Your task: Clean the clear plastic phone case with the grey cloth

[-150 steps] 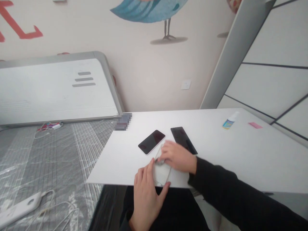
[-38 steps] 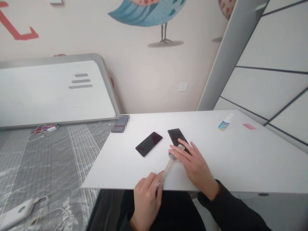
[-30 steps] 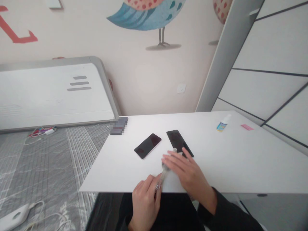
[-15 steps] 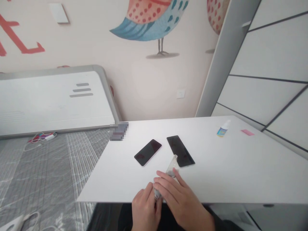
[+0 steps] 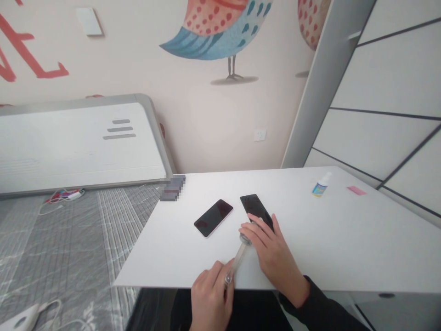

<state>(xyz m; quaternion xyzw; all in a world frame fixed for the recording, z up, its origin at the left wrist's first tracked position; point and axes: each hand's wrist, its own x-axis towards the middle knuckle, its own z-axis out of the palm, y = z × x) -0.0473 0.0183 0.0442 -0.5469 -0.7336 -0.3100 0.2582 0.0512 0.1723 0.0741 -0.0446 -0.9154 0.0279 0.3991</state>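
Note:
A pale translucent strap with a round silvery part, apparently a wristwatch (image 5: pixel 240 255), stretches slantwise between my hands above the table's front edge. My left hand (image 5: pixel 211 294) is closed around its near end, where a small metal piece shows at the fingers. My right hand (image 5: pixel 272 255) grips the far end by the round part, its fingers laid over it and partly hiding it. Just beyond the right fingers lies a black phone-like device (image 5: pixel 253 204), partly covered by that hand. Left of it, a second dark-screened phone (image 5: pixel 213 218) rests flat on the table.
The white table (image 5: pixel 165 262) carries a small labelled bottle (image 5: pixel 319 187) and a pink slip (image 5: pixel 357 190) at the far right. A blurred-out item (image 5: pixel 172 188) sits at its back left corner. To the left is a bed with grey bedding (image 5: pixel 82 239) and a white headboard (image 5: pixel 69 142).
My right hand has moved forward and right, over the black device's near end, drawing the strap out straight. My left hand stays near the table edge, still holding its end.

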